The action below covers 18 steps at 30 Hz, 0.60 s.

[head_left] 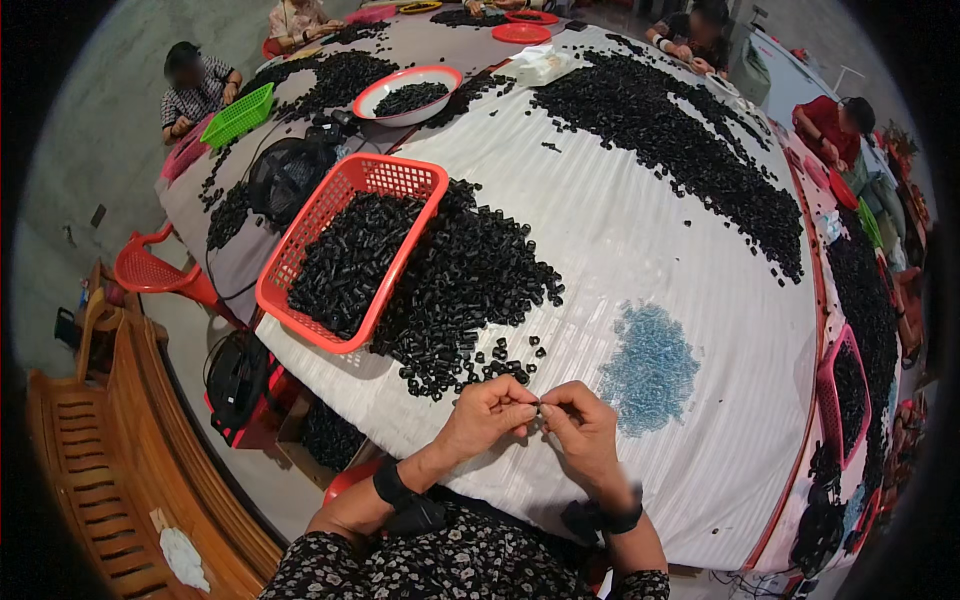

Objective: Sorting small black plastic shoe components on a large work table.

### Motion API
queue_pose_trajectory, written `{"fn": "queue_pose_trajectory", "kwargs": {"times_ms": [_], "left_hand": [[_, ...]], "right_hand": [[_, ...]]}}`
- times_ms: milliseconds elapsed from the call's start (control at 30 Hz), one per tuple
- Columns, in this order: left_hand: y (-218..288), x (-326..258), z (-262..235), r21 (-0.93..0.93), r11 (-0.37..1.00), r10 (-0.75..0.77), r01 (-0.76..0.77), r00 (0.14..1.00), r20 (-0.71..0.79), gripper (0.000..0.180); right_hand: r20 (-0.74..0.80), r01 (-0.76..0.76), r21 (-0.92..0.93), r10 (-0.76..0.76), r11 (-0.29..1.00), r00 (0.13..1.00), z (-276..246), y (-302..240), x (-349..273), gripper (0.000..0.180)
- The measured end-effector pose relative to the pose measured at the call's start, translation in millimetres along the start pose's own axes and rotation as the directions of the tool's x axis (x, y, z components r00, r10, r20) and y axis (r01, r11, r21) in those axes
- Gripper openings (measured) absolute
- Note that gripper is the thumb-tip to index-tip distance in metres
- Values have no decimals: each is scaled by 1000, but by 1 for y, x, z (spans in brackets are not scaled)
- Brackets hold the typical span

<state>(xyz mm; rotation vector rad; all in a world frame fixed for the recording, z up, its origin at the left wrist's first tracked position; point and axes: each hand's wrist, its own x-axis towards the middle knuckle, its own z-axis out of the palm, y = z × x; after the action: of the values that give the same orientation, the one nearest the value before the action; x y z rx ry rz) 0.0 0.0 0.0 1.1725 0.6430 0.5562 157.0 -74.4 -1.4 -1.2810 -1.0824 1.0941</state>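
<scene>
Close in front of me, my left hand (490,418) and my right hand (578,428) meet fingertip to fingertip. Both are closed in a pinch on one small black piece (540,408), mostly covered by the fingers. Just beyond my left hand spreads a heap of short black tube-like parts (465,275), a few lying loose at its near edge. A patch of small clear bluish pieces (652,370) lies to the right of my right hand. On the left, a red plastic basket (408,260) full of black parts rests against the heap.
A white cloth (620,255) covers the table. Further black heaps (660,120) lie beyond, near a red-rimmed white bowl (445,78) and a black fan (290,178). A green basket (240,118) stands far left. Several people sit around. A wooden bench (120,470) is at left.
</scene>
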Motion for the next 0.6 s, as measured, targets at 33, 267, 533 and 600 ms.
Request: {"fn": "queue_pose_trajectory", "kwargs": {"times_ms": [33, 267, 533, 600], "left_hand": [[-1, -1, 1, -30, 999, 40, -40, 999, -20, 12], [-13, -6, 4, -52, 997, 46, -51, 995, -89, 10], [-12, -16, -6, -204, 979, -37, 30, 999, -30, 10], [-14, -17, -8, -225, 974, -47, 40, 998, -29, 11]], "right_hand": [[-16, 49, -86, -50, 995, 999, 3, -1, -1, 9], [25, -102, 22, 101, 995, 995, 1, -4, 2, 9], [191, -298, 316, 247, 901, 950, 0, 2, 5, 12], [200, -300, 309, 247, 902, 948, 1, 3, 5, 12]]}}
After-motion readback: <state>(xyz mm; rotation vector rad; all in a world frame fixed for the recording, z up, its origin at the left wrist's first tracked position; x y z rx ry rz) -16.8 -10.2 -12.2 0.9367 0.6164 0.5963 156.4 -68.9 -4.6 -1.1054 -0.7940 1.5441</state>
